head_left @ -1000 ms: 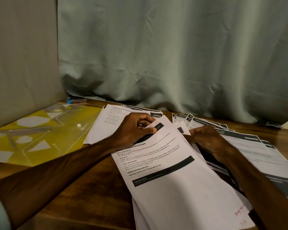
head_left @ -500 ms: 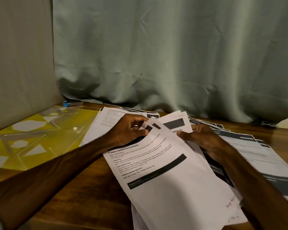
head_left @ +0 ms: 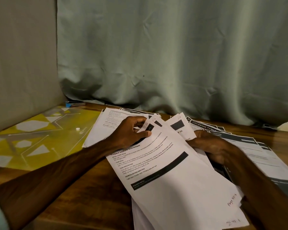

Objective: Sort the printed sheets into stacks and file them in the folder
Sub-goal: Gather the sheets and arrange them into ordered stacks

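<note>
A fanned bundle of printed sheets [head_left: 170, 178] lies tilted across the wooden table [head_left: 83, 193] in front of me. My left hand [head_left: 130, 133] pinches the top corners of its upper sheets between thumb and fingers. My right hand [head_left: 211, 145] grips the bundle's right edge, fingers tucked under the sheets, with one sheet [head_left: 178, 125] lifted apart behind. A separate stack [head_left: 106, 125] rests flat behind my left hand. More sheets with dark headers [head_left: 249, 146] spread out on the right. The yellow patterned folder [head_left: 33, 140] lies flat at the left.
A blue stapler [head_left: 75, 104] sits at the back by the grey wall [head_left: 22, 63]. A pale green curtain [head_left: 173, 55] hangs along the table's far edge. Bare wood shows at the front left.
My left hand has fanned the top corners of the bundle further apart, and my right hand has drawn one sheet up and to the right, exposing its dark header.
</note>
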### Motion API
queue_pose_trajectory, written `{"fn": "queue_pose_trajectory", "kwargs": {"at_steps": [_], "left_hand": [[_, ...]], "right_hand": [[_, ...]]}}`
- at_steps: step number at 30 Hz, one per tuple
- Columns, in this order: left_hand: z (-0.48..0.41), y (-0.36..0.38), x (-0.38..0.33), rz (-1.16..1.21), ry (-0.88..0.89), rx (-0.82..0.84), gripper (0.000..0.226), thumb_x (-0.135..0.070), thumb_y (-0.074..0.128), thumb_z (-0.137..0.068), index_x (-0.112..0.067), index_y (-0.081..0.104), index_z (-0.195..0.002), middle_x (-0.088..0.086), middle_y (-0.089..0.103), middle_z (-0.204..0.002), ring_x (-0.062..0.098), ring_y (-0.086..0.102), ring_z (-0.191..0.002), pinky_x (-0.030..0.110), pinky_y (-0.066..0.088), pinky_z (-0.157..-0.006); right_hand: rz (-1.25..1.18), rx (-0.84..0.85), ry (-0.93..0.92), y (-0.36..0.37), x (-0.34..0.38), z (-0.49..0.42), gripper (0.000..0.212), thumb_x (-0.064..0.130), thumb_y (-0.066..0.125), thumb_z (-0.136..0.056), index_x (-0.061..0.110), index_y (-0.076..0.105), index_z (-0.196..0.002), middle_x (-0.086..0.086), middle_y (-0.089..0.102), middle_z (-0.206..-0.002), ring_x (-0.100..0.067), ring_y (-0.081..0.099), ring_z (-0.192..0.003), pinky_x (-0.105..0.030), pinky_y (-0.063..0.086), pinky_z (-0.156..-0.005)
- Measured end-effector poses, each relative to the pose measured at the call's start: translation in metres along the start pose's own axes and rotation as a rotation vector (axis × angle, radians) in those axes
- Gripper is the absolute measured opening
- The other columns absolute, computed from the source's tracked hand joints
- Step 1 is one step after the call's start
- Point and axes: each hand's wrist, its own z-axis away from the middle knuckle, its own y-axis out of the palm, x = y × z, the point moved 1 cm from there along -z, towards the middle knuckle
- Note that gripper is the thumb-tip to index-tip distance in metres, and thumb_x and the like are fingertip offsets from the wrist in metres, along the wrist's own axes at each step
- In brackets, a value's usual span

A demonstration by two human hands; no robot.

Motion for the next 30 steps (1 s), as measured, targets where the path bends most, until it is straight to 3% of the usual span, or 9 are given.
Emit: {"fn": "queue_pose_trajectory", "kwargs": {"at_steps": [2, 6, 9, 12, 17, 20, 23, 27, 30], "left_hand": [[0.000, -0.003, 0.000, 0.029, -0.007, -0.002, 0.038, -0.018, 0.079, -0.088, -0.020, 0.069, -0.125, -0.008, 0.074, -0.120, 0.012, 0.071, -0.108, 0.036, 0.057, -0.099], [0.000, -0.014, -0.007, 0.095, -0.044, 0.037, 0.034, -0.016, 0.079, -0.088, -0.016, 0.072, -0.121, -0.008, 0.077, -0.110, 0.011, 0.074, -0.100, 0.031, 0.061, -0.088], [-0.005, -0.038, -0.009, 0.139, -0.105, 0.023, 0.030, -0.014, 0.077, -0.089, -0.018, 0.073, -0.118, -0.006, 0.078, -0.106, 0.014, 0.076, -0.095, 0.032, 0.061, -0.085], [-0.007, -0.061, 0.002, 0.238, -0.173, -0.006, 0.029, -0.007, 0.074, -0.090, -0.014, 0.071, -0.117, 0.003, 0.078, -0.107, 0.025, 0.076, -0.097, 0.040, 0.062, -0.086], [-0.005, -0.076, 0.021, 0.233, -0.225, 0.105, 0.026, 0.000, 0.066, -0.093, -0.010, 0.071, -0.117, 0.013, 0.076, -0.111, 0.032, 0.074, -0.101, 0.043, 0.061, -0.088], [-0.009, -0.086, 0.026, 0.009, -0.218, 0.283, 0.029, -0.010, 0.071, -0.093, -0.018, 0.072, -0.121, -0.001, 0.076, -0.116, 0.021, 0.072, -0.109, 0.041, 0.055, -0.099], [-0.011, -0.085, 0.025, 0.013, -0.233, 0.415, 0.034, -0.012, 0.073, -0.091, -0.017, 0.070, -0.124, -0.002, 0.075, -0.120, 0.018, 0.070, -0.114, 0.037, 0.053, -0.103], [-0.012, -0.076, 0.024, -0.052, -0.232, 0.446, 0.035, -0.014, 0.075, -0.089, -0.022, 0.070, -0.123, -0.006, 0.075, -0.118, 0.015, 0.071, -0.111, 0.039, 0.054, -0.102], [-0.014, -0.074, 0.025, -0.117, -0.234, 0.288, 0.042, -0.027, 0.083, -0.084, -0.028, 0.069, -0.124, -0.009, 0.075, -0.116, 0.011, 0.071, -0.108, 0.044, 0.055, -0.101]], "right_hand": [[0.028, -0.009, -0.058, 0.001, 0.004, 0.003, 0.063, 0.025, 0.086, -0.065, 0.013, 0.067, -0.124, -0.009, 0.078, -0.107, -0.032, 0.076, -0.095, -0.049, 0.058, -0.089], [-0.021, -0.132, -0.188, -0.007, 0.014, 0.015, 0.022, 0.018, 0.075, -0.089, 0.016, 0.073, -0.111, -0.004, 0.079, -0.098, -0.027, 0.077, -0.084, -0.040, 0.061, -0.075], [-0.166, -0.292, -0.246, -0.021, 0.015, 0.015, 0.028, 0.022, 0.077, -0.089, 0.012, 0.071, -0.115, -0.008, 0.078, -0.104, -0.032, 0.077, -0.090, -0.050, 0.060, -0.086], [-0.270, -0.450, -0.307, -0.029, 0.014, 0.015, 0.030, 0.020, 0.074, -0.092, 0.011, 0.068, -0.120, -0.006, 0.076, -0.110, -0.028, 0.076, -0.093, -0.049, 0.061, -0.084], [-0.501, -0.655, -0.320, -0.039, 0.007, 0.014, 0.021, 0.017, 0.071, -0.094, 0.016, 0.065, -0.114, -0.002, 0.075, -0.102, -0.022, 0.075, -0.085, -0.036, 0.063, -0.056], [-0.600, -0.788, -0.288, -0.049, -0.003, 0.008, 0.016, 0.016, 0.071, -0.095, 0.018, 0.065, -0.109, -0.004, 0.074, -0.107, -0.020, 0.074, -0.086, -0.040, 0.063, -0.068], [-0.657, -0.898, -0.255, -0.056, -0.014, 0.003, 0.022, 0.016, 0.070, -0.095, 0.016, 0.063, -0.116, -0.005, 0.073, -0.113, -0.018, 0.074, -0.086, -0.042, 0.063, -0.077], [-0.806, -0.885, -0.238, -0.059, -0.019, -0.002, 0.032, 0.013, 0.070, -0.095, 0.015, 0.061, -0.125, -0.004, 0.074, -0.110, -0.019, 0.075, -0.086, -0.041, 0.064, -0.073], [-0.769, -0.611, -0.286, -0.052, -0.013, -0.003, 0.036, 0.012, 0.070, -0.094, 0.010, 0.062, -0.129, -0.011, 0.074, -0.117, -0.031, 0.074, -0.101, -0.056, 0.059, -0.087]]}}
